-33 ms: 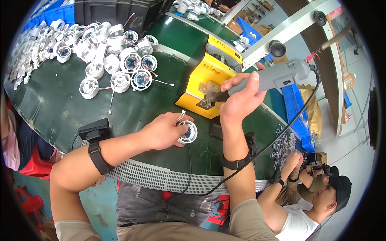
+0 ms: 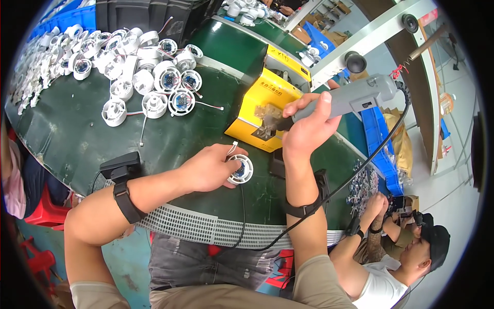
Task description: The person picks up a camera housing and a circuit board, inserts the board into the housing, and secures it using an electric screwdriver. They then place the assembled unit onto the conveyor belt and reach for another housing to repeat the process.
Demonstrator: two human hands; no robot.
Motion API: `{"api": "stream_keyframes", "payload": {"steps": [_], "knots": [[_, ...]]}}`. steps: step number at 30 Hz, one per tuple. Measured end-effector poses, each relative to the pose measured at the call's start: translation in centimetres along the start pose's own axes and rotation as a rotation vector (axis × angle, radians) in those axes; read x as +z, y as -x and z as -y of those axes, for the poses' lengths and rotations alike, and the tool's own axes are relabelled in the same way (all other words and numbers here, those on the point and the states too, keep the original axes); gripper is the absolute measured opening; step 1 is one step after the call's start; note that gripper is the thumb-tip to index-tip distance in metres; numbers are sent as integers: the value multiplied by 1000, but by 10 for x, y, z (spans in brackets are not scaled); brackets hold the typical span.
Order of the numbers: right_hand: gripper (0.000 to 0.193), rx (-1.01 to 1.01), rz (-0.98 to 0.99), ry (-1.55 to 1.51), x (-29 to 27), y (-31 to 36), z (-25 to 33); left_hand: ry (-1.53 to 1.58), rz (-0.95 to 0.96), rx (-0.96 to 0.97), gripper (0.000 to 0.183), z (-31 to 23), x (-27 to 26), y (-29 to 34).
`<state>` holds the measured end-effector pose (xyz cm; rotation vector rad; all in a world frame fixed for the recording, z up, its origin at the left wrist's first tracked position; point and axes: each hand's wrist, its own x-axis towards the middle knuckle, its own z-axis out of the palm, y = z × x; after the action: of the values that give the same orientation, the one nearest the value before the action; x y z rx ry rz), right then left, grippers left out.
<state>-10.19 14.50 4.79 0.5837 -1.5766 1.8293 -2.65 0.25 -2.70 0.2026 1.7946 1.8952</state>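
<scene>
Close to the front of the green table, my left hand (image 2: pixel 208 167) grips a round white plastic housing (image 2: pixel 249 171) with a blue circuit board inside. A short white-plugged lead (image 2: pixel 235 145) sticks up beside its fingers. My right hand (image 2: pixel 311 126) is wrapped round a grey corded electric screwdriver (image 2: pixel 355 99), held slanting. The screwdriver's dark nose is at the front of a yellow box-shaped screw feeder (image 2: pixel 252 95), by its clear and metal pick-up part (image 2: pixel 267 121). The bit's tip cannot be made out there.
White housings (image 2: pixel 154 103), several with boards and wires, are heaped at the left on the table (image 2: pixel 170 144). Behind them stands a black crate (image 2: pixel 139 23). The screwdriver's black cable (image 2: pixel 355 175) crosses my right forearm. At the right, a person (image 2: pixel 386 278) works beside a blue tray (image 2: pixel 381 149).
</scene>
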Motion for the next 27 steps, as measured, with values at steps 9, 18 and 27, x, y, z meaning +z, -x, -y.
{"api": "stream_keyframes", "payload": {"steps": [9, 18, 27], "knots": [[35, -27, -44, -10, 3, 0, 1, 0, -8, -3, 33, -1, -1, 0], [31, -55, 8, 7, 2, 2, -4, -10, -15, 3, 33, -1, 1, 1], [33, 35, 35, -35, 0, 21, 12, 157, 5, -12, 41, -3, -5, -3]]}}
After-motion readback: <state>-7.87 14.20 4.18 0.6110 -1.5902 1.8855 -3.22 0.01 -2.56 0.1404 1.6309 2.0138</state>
